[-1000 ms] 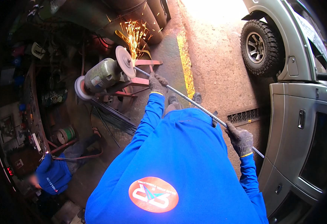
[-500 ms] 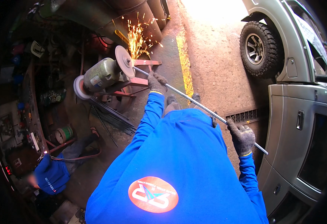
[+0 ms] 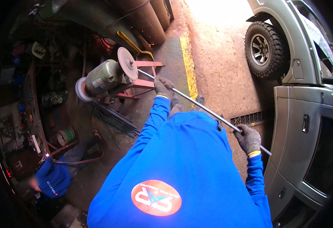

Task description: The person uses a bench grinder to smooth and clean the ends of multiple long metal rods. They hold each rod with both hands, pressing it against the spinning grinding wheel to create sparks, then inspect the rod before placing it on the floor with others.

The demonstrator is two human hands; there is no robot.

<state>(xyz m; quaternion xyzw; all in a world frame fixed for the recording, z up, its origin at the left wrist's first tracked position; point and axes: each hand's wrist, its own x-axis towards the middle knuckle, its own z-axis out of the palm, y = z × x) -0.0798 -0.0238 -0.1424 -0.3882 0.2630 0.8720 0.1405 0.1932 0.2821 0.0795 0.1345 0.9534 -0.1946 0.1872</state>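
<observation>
Head view, looking down over a blue long-sleeved shirt with a round orange badge. Far right: a grey vehicle [image 3: 307,114], door panels and one knobby tyre [image 3: 264,48] showing, parked on rough concrete floor [image 3: 219,64] with a yellow painted stripe [image 3: 187,57] and a drain grate [image 3: 250,118]. Upper left: a bench grinder [image 3: 105,78] on a red metal stand [image 3: 141,84], green-grey motor body, one disc wheel [image 3: 127,63] facing this way and a second wheel at the far end. Below the grinder: a bundle of thin dark rods [image 3: 115,121] lying on the floor. Lower left: another person in blue [image 3: 52,178], crouched low, well apart from the grinder. Across the middle: a long ribbed steel bar [image 3: 204,108], running slantwise from lower right up to the near disc wheel, its far tip at the wheel's face. Left hand [image 3: 163,86] in a dark work glove, fingers clamped around the bar near the grinder. Right hand [image 3: 249,139], gloved likewise, fingers wrapped tight around the bar close to its near end, a short length sticking out past the fist.
</observation>
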